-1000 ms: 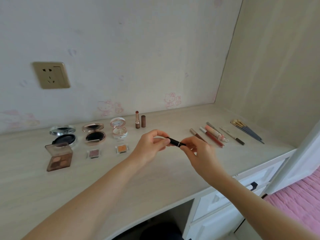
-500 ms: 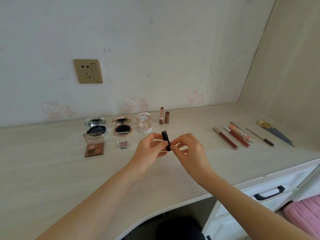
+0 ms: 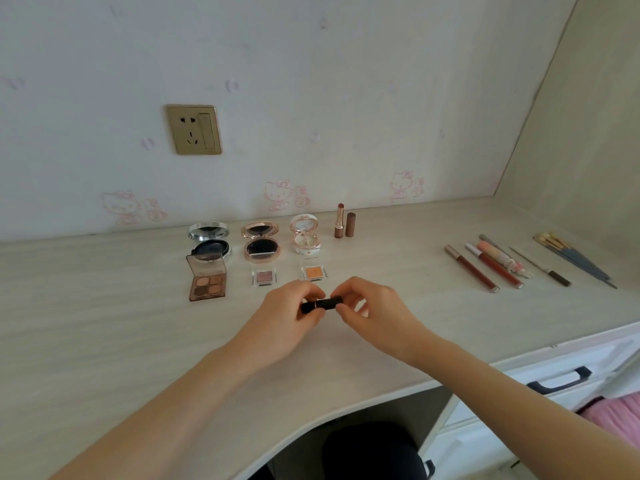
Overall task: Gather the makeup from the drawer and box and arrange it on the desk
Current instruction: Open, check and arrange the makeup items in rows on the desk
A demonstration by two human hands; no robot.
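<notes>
A small black lipstick tube (image 3: 322,303) lies level between my two hands above the desk (image 3: 104,323). My left hand (image 3: 285,313) pinches its left end and my right hand (image 3: 372,311) pinches its right end. Behind them stand three open compacts (image 3: 260,241), an eyeshadow palette (image 3: 207,278), two small single shadows (image 3: 314,273) and an uncapped lipstick (image 3: 339,221) with its cap (image 3: 350,225) beside it. To the right lie lip glosses and pencils (image 3: 485,266) and a bundle of brushes (image 3: 575,259).
The wall behind carries a gold socket (image 3: 194,129). A side panel closes the desk's right end. White drawers with a black handle (image 3: 557,381) sit below the desk's right part. A dark stool (image 3: 370,452) stands under the desk, and pink bedding (image 3: 616,414) shows at the right edge.
The black tube stood upright between my fingers half a second ago; it now lies level. The camera has turned left, so the hands sit nearer the compacts.
</notes>
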